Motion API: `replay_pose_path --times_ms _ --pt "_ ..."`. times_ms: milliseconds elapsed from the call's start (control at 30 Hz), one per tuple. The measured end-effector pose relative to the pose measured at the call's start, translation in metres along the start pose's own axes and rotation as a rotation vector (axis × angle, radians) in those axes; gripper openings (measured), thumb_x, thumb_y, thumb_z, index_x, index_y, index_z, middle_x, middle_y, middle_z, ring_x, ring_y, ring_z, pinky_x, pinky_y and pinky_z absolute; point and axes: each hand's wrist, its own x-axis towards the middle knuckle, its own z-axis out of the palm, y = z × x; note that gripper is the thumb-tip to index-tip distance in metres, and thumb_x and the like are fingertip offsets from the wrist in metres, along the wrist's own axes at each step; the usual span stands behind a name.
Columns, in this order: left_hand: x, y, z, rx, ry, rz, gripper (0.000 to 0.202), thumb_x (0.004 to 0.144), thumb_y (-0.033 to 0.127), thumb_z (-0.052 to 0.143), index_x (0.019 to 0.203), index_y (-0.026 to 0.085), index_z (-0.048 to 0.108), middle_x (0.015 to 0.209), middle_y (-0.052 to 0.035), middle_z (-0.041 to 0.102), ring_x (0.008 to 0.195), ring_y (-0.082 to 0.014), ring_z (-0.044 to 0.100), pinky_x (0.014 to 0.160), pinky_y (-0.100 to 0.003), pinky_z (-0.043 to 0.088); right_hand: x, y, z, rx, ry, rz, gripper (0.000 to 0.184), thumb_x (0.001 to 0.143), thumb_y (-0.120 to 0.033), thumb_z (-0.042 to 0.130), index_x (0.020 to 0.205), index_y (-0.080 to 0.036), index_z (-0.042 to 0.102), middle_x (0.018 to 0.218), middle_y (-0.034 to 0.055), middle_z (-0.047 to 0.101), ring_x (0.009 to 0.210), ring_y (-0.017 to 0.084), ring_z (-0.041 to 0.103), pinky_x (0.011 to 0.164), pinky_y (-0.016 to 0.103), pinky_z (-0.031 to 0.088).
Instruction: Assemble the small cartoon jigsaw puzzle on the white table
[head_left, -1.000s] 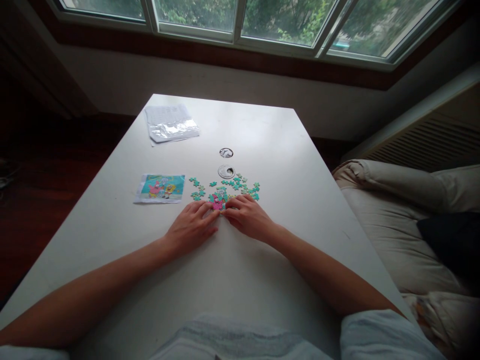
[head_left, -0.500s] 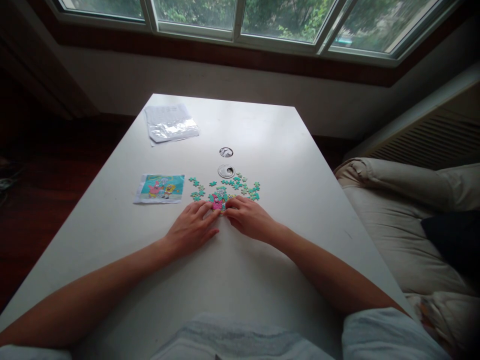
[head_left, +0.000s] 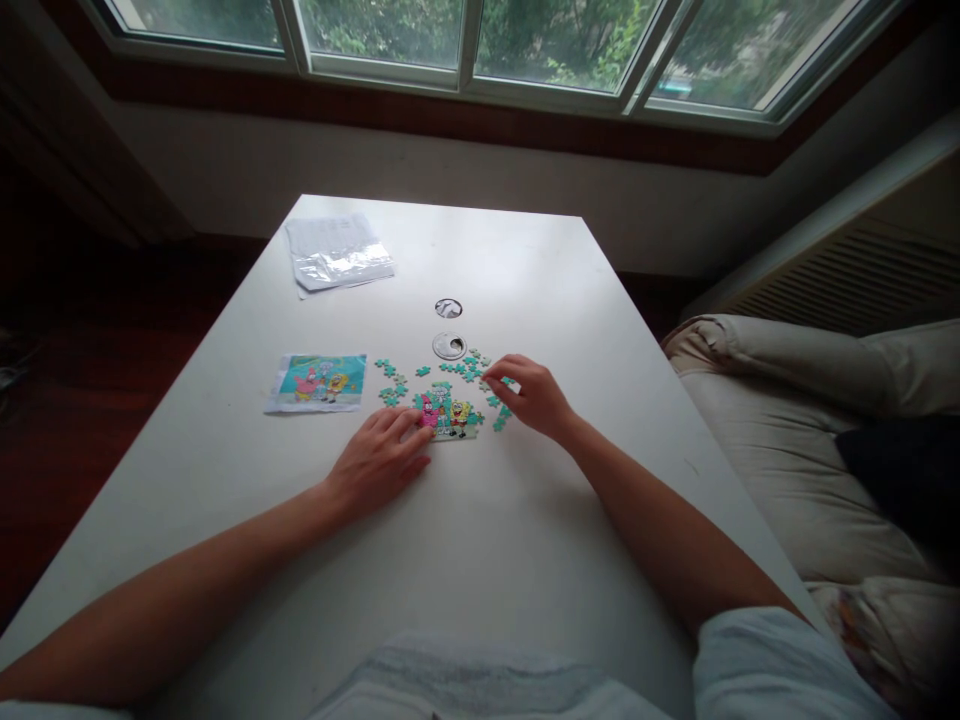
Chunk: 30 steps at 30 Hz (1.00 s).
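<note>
A partly joined cartoon jigsaw (head_left: 448, 417) lies on the white table (head_left: 480, 520), with several loose teal pieces (head_left: 466, 367) scattered just beyond it. My left hand (head_left: 379, 462) lies flat on the table, fingers stretched out, its fingertips touching the joined part's left edge. My right hand (head_left: 530, 393) has its fingers curled over the loose pieces at the right, fingertips pinched near one; whether it grips a piece is hidden. A printed reference picture (head_left: 318, 382) lies left of the pieces.
A clear plastic bag with paper (head_left: 337, 251) sits at the table's far left. Two small round lids or cable ports (head_left: 448, 327) lie behind the pieces. A beige sofa (head_left: 810, 420) stands to the right, windows (head_left: 480, 40) beyond.
My right hand left the joined puzzle and moved up and right onto the loose pieces, uncovering the joined part. My left hand stayed put.
</note>
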Motion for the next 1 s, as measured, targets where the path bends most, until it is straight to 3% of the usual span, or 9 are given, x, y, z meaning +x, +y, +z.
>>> replay_pose_path --times_ms 67,167,367,767,1000 --pt "-0.001 0.001 0.0 -0.019 -0.003 0.021 0.036 0.1 0.03 0.054 0.133 0.018 0.059 0.14 -0.0138 0.057 0.128 -0.0302 0.052 0.113 -0.049 0.042 0.003 0.018 -0.014 -0.049 0.069 0.122 0.018 0.097 -0.028 0.057 0.094 -0.022 0.074 0.092 0.0051 0.071 0.087 0.02 0.064 0.074 0.032 0.047" --pt "-0.003 0.002 0.002 -0.052 -0.022 0.085 0.041 0.102 0.033 0.051 0.139 0.018 0.056 0.149 -0.0131 0.053 0.136 -0.0297 0.049 0.118 -0.05 0.037 0.001 0.043 -0.028 -0.134 0.064 0.229 0.017 0.094 -0.028 0.06 0.093 -0.022 0.075 0.09 0.0043 0.07 0.081 0.019 0.063 0.074 0.032 0.047" --pt "-0.004 0.0 0.005 -0.072 -0.027 0.103 0.041 0.104 0.035 0.047 0.142 0.021 0.055 0.153 -0.0102 0.052 0.14 -0.0286 0.048 0.119 -0.05 0.035 -0.008 0.071 -0.028 -0.178 -0.048 0.243 0.016 0.09 -0.026 0.062 0.096 -0.022 0.076 0.091 0.0058 0.068 0.08 0.019 0.06 0.077 0.033 0.048" --pt "-0.002 -0.002 0.001 -0.107 0.012 0.1 0.034 0.102 0.028 0.049 0.133 0.023 0.062 0.142 -0.0088 0.061 0.133 -0.0263 0.055 0.116 -0.048 0.04 -0.01 0.078 -0.012 -0.246 -0.034 0.109 0.019 0.09 -0.024 0.065 0.106 -0.026 0.075 0.094 0.0075 0.062 0.093 0.025 0.056 0.089 0.039 0.047" --pt "-0.003 -0.002 0.004 -0.137 0.004 0.095 0.037 0.102 0.027 0.049 0.138 0.022 0.058 0.149 -0.0091 0.055 0.139 -0.0268 0.05 0.119 -0.049 0.038 -0.008 0.07 -0.002 -0.251 0.028 0.128 0.017 0.091 -0.028 0.064 0.104 -0.025 0.075 0.092 0.0075 0.062 0.094 0.025 0.055 0.09 0.041 0.046"
